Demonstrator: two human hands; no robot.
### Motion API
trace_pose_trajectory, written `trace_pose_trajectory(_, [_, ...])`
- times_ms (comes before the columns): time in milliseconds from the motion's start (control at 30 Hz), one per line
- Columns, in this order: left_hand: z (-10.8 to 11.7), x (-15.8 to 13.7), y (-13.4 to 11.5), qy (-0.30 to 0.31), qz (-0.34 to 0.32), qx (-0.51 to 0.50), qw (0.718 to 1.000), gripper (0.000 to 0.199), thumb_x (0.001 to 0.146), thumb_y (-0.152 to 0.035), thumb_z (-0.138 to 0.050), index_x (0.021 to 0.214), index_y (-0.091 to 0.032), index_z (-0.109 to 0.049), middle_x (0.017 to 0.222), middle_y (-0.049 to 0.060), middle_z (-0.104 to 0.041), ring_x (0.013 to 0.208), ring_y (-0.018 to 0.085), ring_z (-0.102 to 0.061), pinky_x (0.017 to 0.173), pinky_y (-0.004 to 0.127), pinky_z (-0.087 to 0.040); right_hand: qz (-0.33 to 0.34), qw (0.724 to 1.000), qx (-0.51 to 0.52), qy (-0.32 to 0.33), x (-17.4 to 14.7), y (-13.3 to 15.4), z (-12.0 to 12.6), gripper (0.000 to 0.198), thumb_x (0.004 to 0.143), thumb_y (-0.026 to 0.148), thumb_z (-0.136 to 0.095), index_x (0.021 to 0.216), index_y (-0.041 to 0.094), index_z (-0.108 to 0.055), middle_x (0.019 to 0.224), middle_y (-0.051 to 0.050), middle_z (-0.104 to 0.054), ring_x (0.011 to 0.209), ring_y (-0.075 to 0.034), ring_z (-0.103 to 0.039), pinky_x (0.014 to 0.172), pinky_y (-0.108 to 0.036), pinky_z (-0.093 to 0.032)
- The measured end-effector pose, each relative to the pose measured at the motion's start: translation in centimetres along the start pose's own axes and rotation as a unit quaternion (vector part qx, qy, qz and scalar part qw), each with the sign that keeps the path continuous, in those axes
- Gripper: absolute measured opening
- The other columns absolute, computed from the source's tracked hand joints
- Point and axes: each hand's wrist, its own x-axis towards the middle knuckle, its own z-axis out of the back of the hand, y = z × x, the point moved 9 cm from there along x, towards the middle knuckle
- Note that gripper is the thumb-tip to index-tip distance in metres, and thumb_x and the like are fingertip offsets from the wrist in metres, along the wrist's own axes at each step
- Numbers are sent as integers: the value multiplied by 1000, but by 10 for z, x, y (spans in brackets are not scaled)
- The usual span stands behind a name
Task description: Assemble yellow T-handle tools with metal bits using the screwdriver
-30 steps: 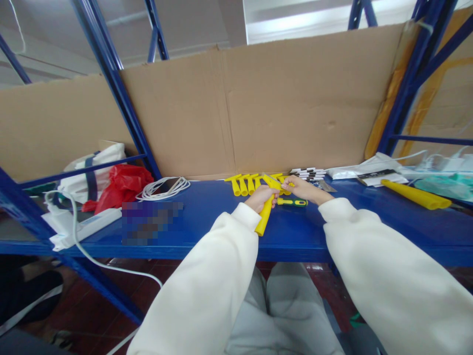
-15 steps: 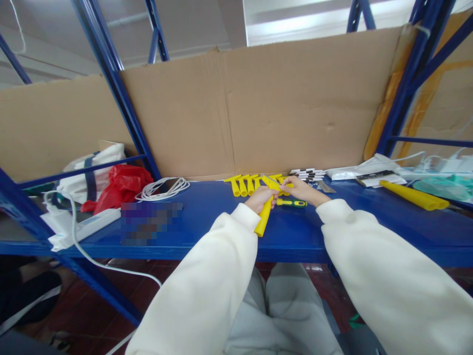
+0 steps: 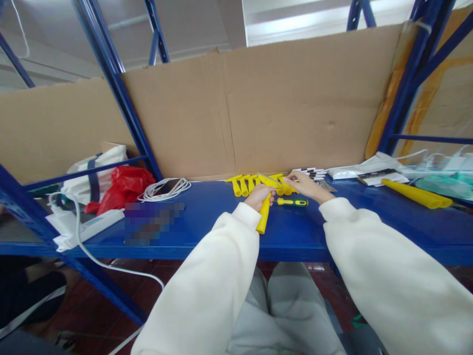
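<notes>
My left hand (image 3: 257,197) is wrapped around the tubular handle of a yellow scraper-like tool (image 3: 263,219). The handle's wide end points toward me, and its slanted head (image 3: 269,180) sticks out beyond my fingers. To the right, my right hand (image 3: 303,185) hovers with fingers stretched out, apart from that tool. Its fingertips are close to a row of similar yellow tools (image 3: 244,186) at the back of the blue shelf. Between my hands lies a screwdriver (image 3: 292,202) with a green and yellow handle. Small details at my right fingertips are unclear.
Black-and-white small packs (image 3: 309,172) and a metal plate (image 3: 327,185) lie beyond my right hand. A coiled white cable (image 3: 164,189), red bag (image 3: 129,187) and power strip (image 3: 96,224) are left. Another yellow piece (image 3: 416,193) lies right. Cardboard (image 3: 288,108) walls the back.
My right hand has drawn off the head of the held yellow tool, slightly to the right. My left hand keeps its hold, and the tool's handle stands a little steeper.
</notes>
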Motion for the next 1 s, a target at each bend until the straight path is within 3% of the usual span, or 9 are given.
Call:
trace_pose_trajectory(67, [5,1,1,-20,4,4,1000,23,88,-4,-55,73,-19,-47,50,-8,-45,36,5,-37,39,17,-30,9,997,-34,65,-3,1,2,37,83,55,-67,82,18,-74,90,-10,-74,91,-28,-68,87,-39,-53])
trace_pose_trajectory(200, [9,1,3,-46,19,20,999,26,91,-1,-49,72,-19,-46,50,-8,-44,36,5,-37,40,17,-30,39,974,-61,213,-18,-2,-7,37,60,53,-86,78,22,-78,89,-8,-75,89,-30,-69,80,-36,-54])
trace_pose_trajectory(300, [10,1,3,-53,22,31,998,27,92,-1,-47,73,-19,-45,50,-8,-43,37,5,-37,41,19,-29,38,969,-88,226,-23,-7,-8,32,53,45,-90,72,23,-76,81,-7,-74,79,-28,-69,69,-34,-54])
trace_pose_trajectory(433, [11,3,5,-52,21,34,998,26,92,-1,-46,73,-19,-46,52,-8,-44,38,5,-38,42,19,-30,16,977,-55,206,-20,-6,-7,24,58,41,-84,67,23,-71,72,-3,-72,69,-23,-67,63,-32,-51])
trace_pose_trajectory(533, [14,5,7,-59,25,29,998,23,91,-2,-48,75,-19,-48,53,-7,-43,39,5,-38,43,19,-30,-12,984,27,174,-18,2,-1,31,62,48,-82,68,22,-64,65,-2,-69,62,-20,-64,60,-31,-50])
trace_pose_trajectory(633, [15,5,8,-59,26,18,998,21,88,-3,-53,76,-19,-49,54,-7,-43,39,6,-38,42,19,-30,-30,991,95,92,-14,8,13,43,67,61,-77,74,21,-61,60,-1,-63,55,-17,-58,56,-30,-47])
trace_pose_trajectory(800, [16,4,9,-63,33,12,997,25,86,-2,-57,73,-21,-46,55,-8,-44,40,5,-36,42,18,-30,-20,990,95,-101,-12,10,46,51,73,71,-67,73,22,-55,63,0,-55,64,-17,-53,61,-30,-44])
trace_pose_trajectory(1000, [16,4,9,-64,36,8,997,27,85,-1,-57,73,-21,-44,58,-8,-42,40,4,-35,43,19,-30,-23,970,110,-217,-15,-2,66,48,82,71,-58,76,25,-47,70,-1,-56,74,-19,-55,69,-32,-46])
